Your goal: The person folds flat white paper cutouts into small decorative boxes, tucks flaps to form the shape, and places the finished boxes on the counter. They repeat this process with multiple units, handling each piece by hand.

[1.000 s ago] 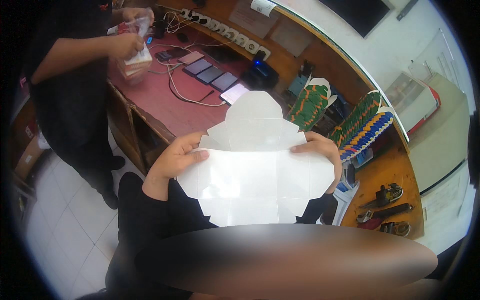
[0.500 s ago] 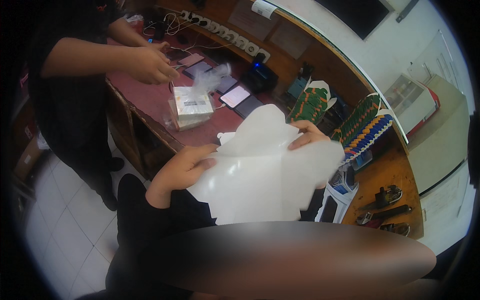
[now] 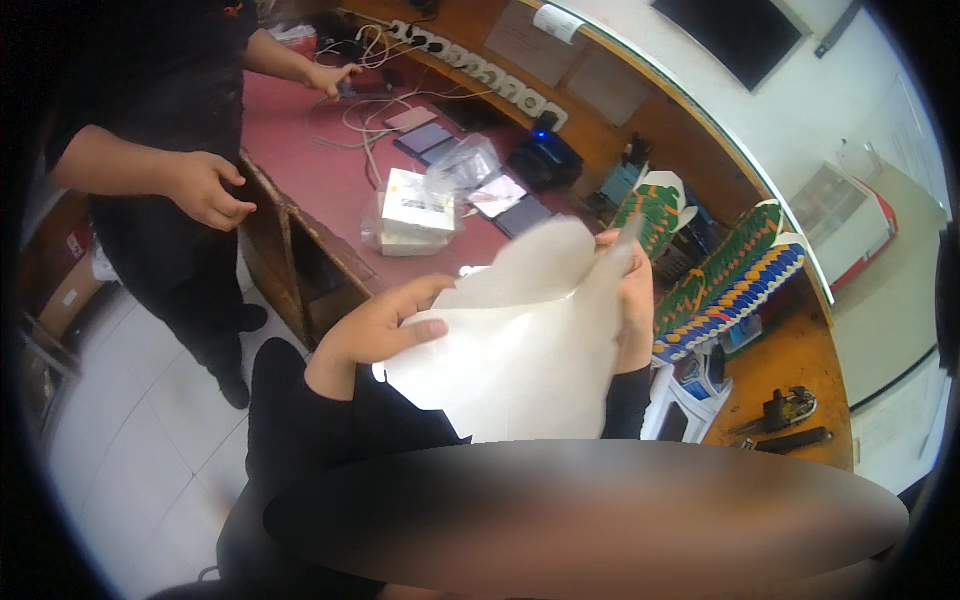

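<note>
1. Hands first: the left hand (image 3: pixel 385 325) pinches the left edge of a white paper sheet (image 3: pixel 520 350), thumb on top and fingers (image 3: pixel 420 331) curled under it.
2. The right hand (image 3: pixel 632 300) grips the sheet's right edge, its fingers pressed together along the paper; the thumb is hidden behind the sheet.
3. The white paper sheet is held up in the air over the person's lap, bent and partly folded over, with scalloped edges, just off the near edge of the red tabletop (image 3: pixel 310 160).
4. On the tabletop, near its near edge, sits a small white box (image 3: pixel 415 205) with clear plastic wrap (image 3: pixel 465 165) just behind it.
5. Farther along lie several flat dark phones (image 3: pixel 425 138) and white cables (image 3: pixel 350 120), with a row of wall sockets (image 3: pixel 480 70) along the far edge.
6. Stacks of green and orange printed cartons (image 3: pixel 725 280) stand upright at the right, beyond the sheet.
7. Another person in dark clothes stands at the left; one hand (image 3: pixel 205 190) hangs loosely curled beside the tabletop's corner, the other hand (image 3: pixel 330 78) rests on the cables at the far end.
8. Metal tools (image 3: pixel 785 415) lie on the wooden counter (image 3: pixel 800 360) at the right.
</note>
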### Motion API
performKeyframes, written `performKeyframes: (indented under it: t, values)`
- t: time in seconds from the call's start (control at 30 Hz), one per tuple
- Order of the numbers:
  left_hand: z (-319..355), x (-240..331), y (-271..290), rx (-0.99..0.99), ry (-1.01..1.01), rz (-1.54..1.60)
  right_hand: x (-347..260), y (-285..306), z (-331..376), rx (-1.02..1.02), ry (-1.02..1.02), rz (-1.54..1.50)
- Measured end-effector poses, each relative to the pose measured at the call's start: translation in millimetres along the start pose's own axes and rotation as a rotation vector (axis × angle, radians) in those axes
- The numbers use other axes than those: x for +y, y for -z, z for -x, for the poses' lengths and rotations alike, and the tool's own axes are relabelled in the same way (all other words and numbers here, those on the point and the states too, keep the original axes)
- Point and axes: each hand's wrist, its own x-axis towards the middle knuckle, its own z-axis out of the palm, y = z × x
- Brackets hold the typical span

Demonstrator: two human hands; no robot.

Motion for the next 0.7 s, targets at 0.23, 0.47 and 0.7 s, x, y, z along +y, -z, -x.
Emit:
performKeyframes:
  t: [0.23,0.47,0.7]
  values:
    - [1,-14,14,0.013,0.066,-0.064,20,-5,0,-0.152,0.333,0.327]
    - [-14,-46,19,0.046,0.18,0.225,-21,-15,19,-0.118,0.054,0.38]
    - [-17,-51,-2,0.054,0.06,0.181,-33,-13,16,-0.084,0.065,0.454]
